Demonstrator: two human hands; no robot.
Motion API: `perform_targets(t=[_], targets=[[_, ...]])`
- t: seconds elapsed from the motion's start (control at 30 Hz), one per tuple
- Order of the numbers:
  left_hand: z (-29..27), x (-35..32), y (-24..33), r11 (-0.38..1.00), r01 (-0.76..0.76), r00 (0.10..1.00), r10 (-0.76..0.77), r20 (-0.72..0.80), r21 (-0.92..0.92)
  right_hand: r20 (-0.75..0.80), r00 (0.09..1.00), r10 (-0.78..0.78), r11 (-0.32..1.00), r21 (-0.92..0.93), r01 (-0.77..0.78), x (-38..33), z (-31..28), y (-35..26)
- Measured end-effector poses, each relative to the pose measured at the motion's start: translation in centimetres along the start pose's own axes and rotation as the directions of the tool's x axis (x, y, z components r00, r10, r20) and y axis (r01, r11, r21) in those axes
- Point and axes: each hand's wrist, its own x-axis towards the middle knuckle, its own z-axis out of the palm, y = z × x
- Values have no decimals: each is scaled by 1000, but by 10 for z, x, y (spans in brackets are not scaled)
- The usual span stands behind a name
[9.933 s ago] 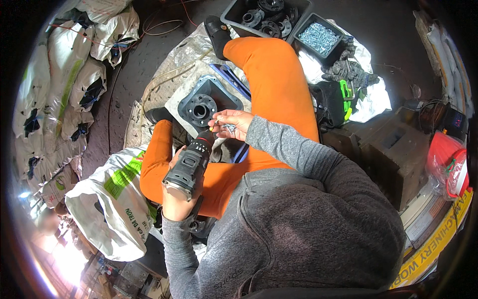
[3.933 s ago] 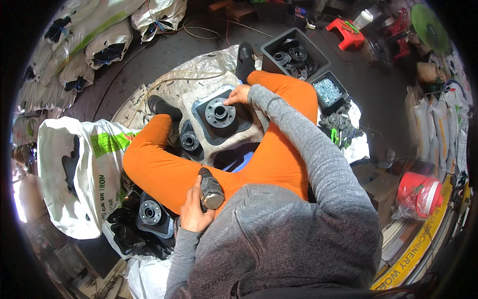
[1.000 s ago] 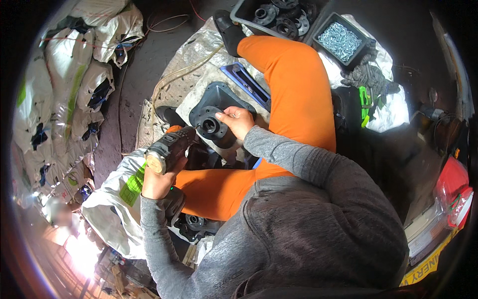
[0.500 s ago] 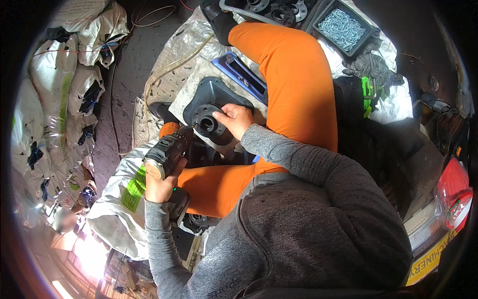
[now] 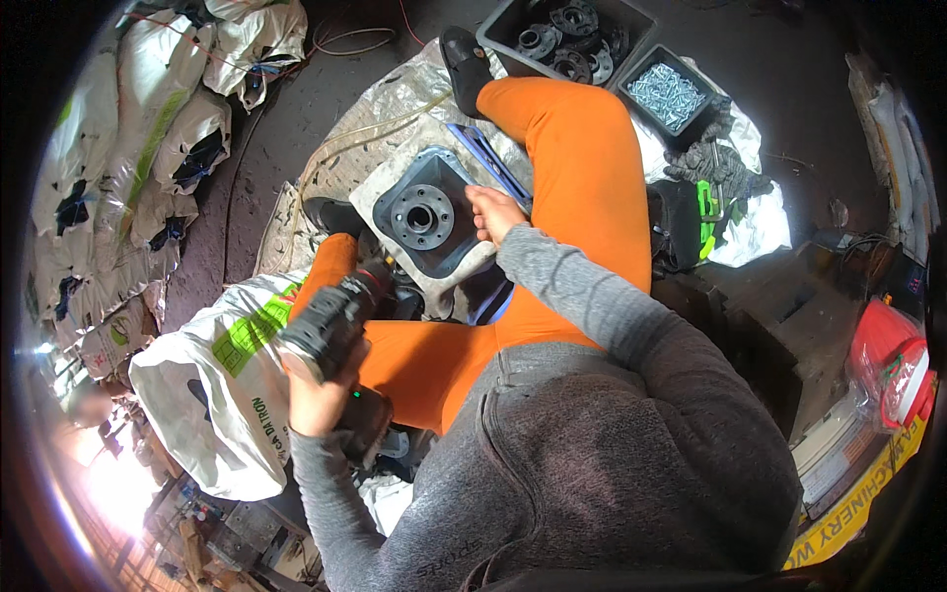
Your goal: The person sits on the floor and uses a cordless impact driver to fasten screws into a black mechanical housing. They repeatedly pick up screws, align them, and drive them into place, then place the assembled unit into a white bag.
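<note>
A black cordless drill [image 5: 335, 321] is gripped in my left hand [image 5: 318, 397], its chuck pointing up toward the work and held apart from it. Between my legs, a dark round flange [image 5: 422, 218] with a ring of holes and a central bore sits in the middle of a dark, squarish, dished plate [image 5: 449, 178]. The plate rests on a pale, worn block [image 5: 373, 193]. Just right of the flange hovers my right hand [image 5: 496, 213], its fingers curled together; whatever they pinch, if anything, is hidden. A blue frame-like part [image 5: 490, 163] lies beside the block.
Upper right, a grey bin [image 5: 634, 37] holds several dark flanges, next to a smaller tub [image 5: 710, 91] of silvery screws. A dark glove [image 5: 725, 168] and a bright green tool [image 5: 705, 212] lie by my right knee. White sacks [image 5: 148, 109] line the left; another sack [image 5: 212, 434] touches my left leg.
My right hand has come off the flange to the right. The drill has drawn back, down and left, away from the flange. The whole view has shifted a little.
</note>
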Motion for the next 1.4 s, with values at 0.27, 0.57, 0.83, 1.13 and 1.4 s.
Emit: perform_targets(t=[0.27,0.57,0.83,1.13,1.4], targets=[[37,-42,-27,952,-74,992,101,77,-296,447,890,91,837,450,-312,-61,-21,-6],[48,-37,-31,975,-144,974,170,150,-171,374,917,140,749,565,-345,-80,-4,0],[50,-27,-30,979,-153,972,174,158,-138,363,913,184,726,576,-375,-86,4,-4],[58,-38,-17,914,-307,950,279,139,264,331,901,279,729,538,-423,-90,8,0],[32,-25,-31,906,-366,929,343,136,212,362,903,231,790,473,-391,-78,6,14]])
